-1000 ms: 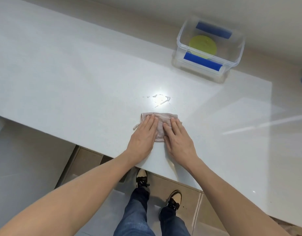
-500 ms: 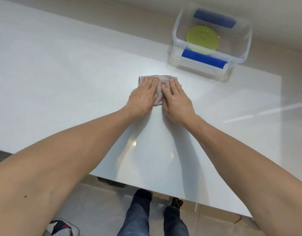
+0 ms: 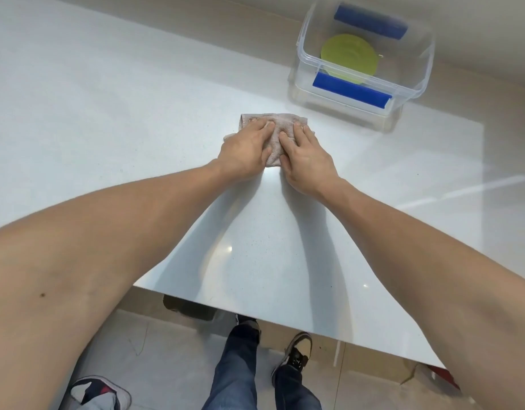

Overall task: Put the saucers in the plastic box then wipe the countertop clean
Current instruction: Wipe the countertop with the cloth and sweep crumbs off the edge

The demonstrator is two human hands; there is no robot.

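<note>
Shift since a second ago: you had pushed the cloth from the near edge, over the small wet patch, up to the centre of the frame; the patch no longer showed.
Head view, hands: your left hand and right hand lay side by side on the cloth, fingers mostly straight and pressing down, clenching nothing.
Head view, cloth: it was a small pinkish-beige rag, folded and bunched between your hands, with one corner sticking out at its left.
Head view, countertop: the countertop was pale, speckled and glossy, with glare below your wrists; you could not tell from this view whether a film of moisture remained there.
Head view, box: the plastic box sat at the upper right of the frame, clear-walled with blue handles, near the cloth but apart from it.
Head view, saucers: a lime-green saucer lay flat inside the box; you could not tell whether more were stacked under it.
Progress: by my reading the saucer step was done and you were mid-wipe.
Risk one: a further push toward the upper right could have shoved the cloth into the light box and slid it toward the back.
Risk two: the bunched cloth covered a narrow strip, so straight passes could have left streaks either side.
Risk three: you were reaching far with both arms, so pressure could have fallen off at the fingertips.
</note>
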